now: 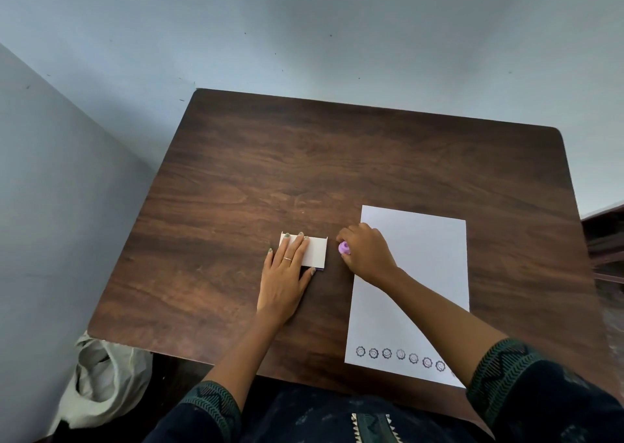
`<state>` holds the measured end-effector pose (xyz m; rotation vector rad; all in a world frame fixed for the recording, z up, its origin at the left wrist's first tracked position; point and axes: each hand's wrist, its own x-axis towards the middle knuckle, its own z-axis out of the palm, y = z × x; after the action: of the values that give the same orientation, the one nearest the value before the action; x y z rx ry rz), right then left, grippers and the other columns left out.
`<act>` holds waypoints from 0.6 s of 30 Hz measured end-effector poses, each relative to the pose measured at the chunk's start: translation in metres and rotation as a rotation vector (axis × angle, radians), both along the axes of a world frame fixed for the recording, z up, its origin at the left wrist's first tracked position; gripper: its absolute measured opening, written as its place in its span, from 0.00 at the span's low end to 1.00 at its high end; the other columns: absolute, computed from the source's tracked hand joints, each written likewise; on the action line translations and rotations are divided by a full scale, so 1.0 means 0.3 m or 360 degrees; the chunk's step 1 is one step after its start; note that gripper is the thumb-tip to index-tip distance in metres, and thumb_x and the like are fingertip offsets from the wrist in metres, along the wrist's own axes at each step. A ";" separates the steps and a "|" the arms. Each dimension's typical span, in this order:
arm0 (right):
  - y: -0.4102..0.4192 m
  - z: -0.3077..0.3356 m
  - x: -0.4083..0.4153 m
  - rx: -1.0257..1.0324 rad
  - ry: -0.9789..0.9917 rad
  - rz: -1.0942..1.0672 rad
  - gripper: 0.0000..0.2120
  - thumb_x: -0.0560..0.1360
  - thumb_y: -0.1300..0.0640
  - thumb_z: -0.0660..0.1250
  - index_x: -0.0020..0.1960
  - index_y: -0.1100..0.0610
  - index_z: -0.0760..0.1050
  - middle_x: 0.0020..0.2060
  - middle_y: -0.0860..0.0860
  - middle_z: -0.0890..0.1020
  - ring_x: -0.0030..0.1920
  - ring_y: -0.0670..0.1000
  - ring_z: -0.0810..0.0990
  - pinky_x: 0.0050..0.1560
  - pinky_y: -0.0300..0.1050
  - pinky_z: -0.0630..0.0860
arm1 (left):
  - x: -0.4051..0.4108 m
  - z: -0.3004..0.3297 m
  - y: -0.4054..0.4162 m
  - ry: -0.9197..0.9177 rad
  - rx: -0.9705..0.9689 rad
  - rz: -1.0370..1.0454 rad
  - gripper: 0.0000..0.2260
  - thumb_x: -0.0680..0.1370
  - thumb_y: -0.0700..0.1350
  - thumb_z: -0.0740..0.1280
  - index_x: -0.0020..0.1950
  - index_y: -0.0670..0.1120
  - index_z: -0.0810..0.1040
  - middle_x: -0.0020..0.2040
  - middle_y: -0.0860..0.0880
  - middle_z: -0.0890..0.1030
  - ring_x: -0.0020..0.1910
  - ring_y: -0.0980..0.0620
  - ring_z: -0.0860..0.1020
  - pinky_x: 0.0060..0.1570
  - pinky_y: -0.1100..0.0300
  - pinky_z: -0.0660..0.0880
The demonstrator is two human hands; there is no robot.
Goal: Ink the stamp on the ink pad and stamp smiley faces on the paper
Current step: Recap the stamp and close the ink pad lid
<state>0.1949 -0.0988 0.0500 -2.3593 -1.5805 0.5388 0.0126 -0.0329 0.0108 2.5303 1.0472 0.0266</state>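
Observation:
A white sheet of paper [429,273] lies on the right part of the dark wooden table [304,159]; a row of several stamped smiley faces [400,355] runs along its near edge. My right hand [368,251] is shut on a small purple stamp [344,247], at the paper's left edge, just right of the ink pad. The white ink pad case [317,250] sits near the table's middle, its lid looks closed and a dark purple edge shows at the bottom. My left hand [287,273] lies flat on the case with fingers spread.
The table stands in a corner of pale blue walls. A white plastic bag [101,385] sits on the floor by the near left table corner. Dark furniture [607,240] shows at the right edge.

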 end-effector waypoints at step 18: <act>-0.023 -0.012 -0.006 -0.0074 -0.0070 0.0107 0.11 0.77 0.57 0.61 0.57 0.57 0.75 0.56 0.54 0.80 0.54 0.53 0.76 0.54 0.47 0.74 | 0.014 -0.003 -0.012 0.0037 -0.0005 -0.0053 0.28 0.79 0.55 0.55 0.76 0.53 0.49 0.76 0.56 0.48 0.75 0.53 0.45 0.73 0.43 0.47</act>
<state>0.1931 -0.1058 0.0465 -2.3741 -1.6897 0.5470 0.0166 -0.0366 0.0099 2.5505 1.0134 -0.0140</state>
